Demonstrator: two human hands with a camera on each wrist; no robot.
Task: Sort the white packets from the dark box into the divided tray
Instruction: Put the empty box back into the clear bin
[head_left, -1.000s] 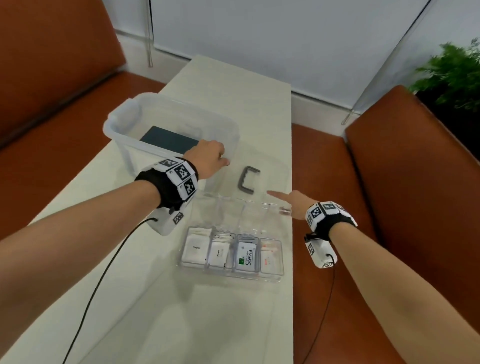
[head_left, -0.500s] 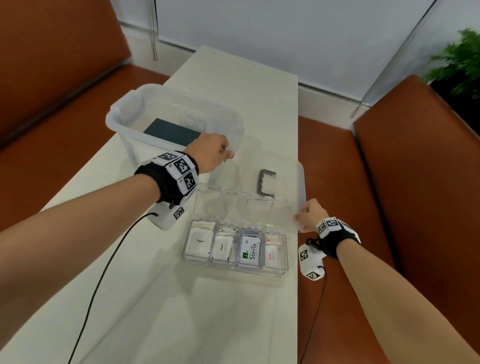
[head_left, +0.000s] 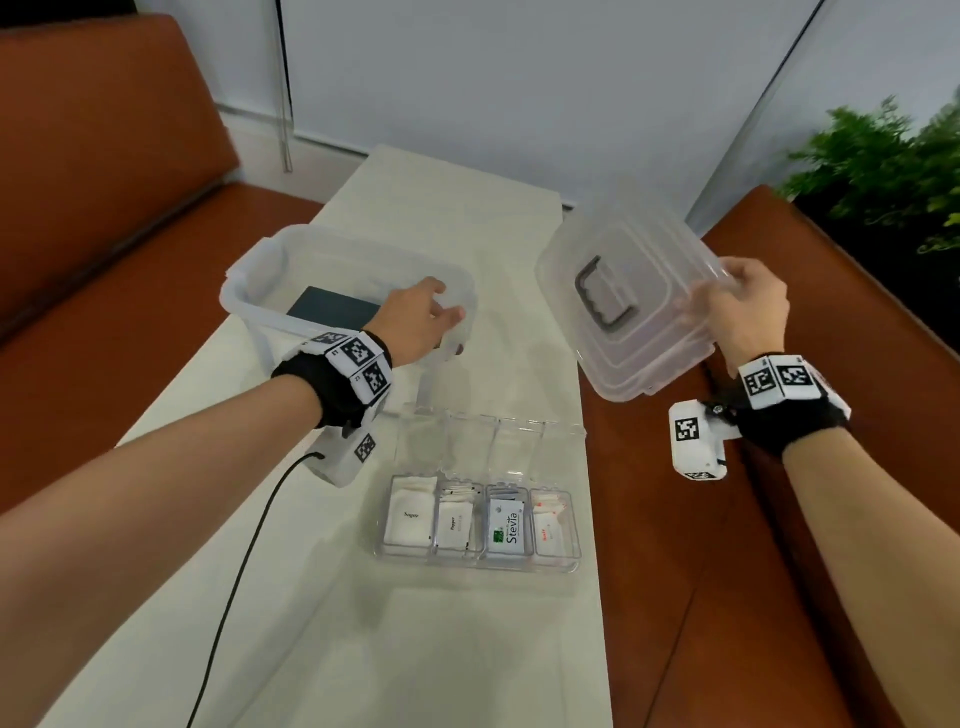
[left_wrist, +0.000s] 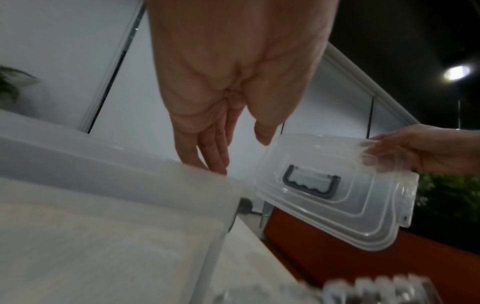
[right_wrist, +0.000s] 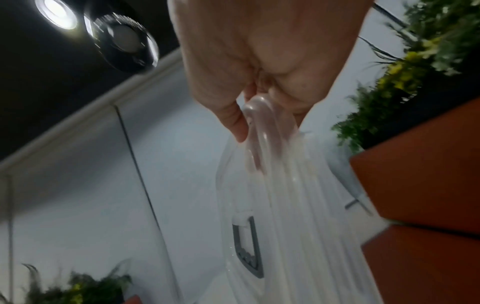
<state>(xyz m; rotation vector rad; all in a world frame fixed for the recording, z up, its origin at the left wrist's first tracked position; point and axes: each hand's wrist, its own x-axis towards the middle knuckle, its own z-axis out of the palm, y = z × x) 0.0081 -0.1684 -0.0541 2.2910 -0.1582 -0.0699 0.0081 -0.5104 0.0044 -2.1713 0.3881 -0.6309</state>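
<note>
Your right hand (head_left: 748, 306) grasps the clear lid (head_left: 631, 312) by its edge, thumb on top and fingers curled under the rim — it's up in the air, tilted, off the table's right side above the orange seat (head_left: 675, 519). The grey handle (head_left: 602, 299) on the lid faces you. Your left hand (head_left: 415, 319) sits at the near right corner of the translucent tub (head_left: 249, 275), fingers relaxed and straight, tips touching the rim; from the wrist view they simply rest there, gripping nothing. Down inside the tub lies the dark box (head_left: 332, 309), flat on the bottom, just beside your left hand. Nearer to you on the white table (head_left: 363, 649) stands the divided tray (head_left: 480, 564), its clear cover hinged back. White packets (head_left: 410, 517) fill all four compartments — Sugar, Pepper, Stevia, and one with red print. A black cable (head_left: 234, 571) trails from your left wrist.
</note>
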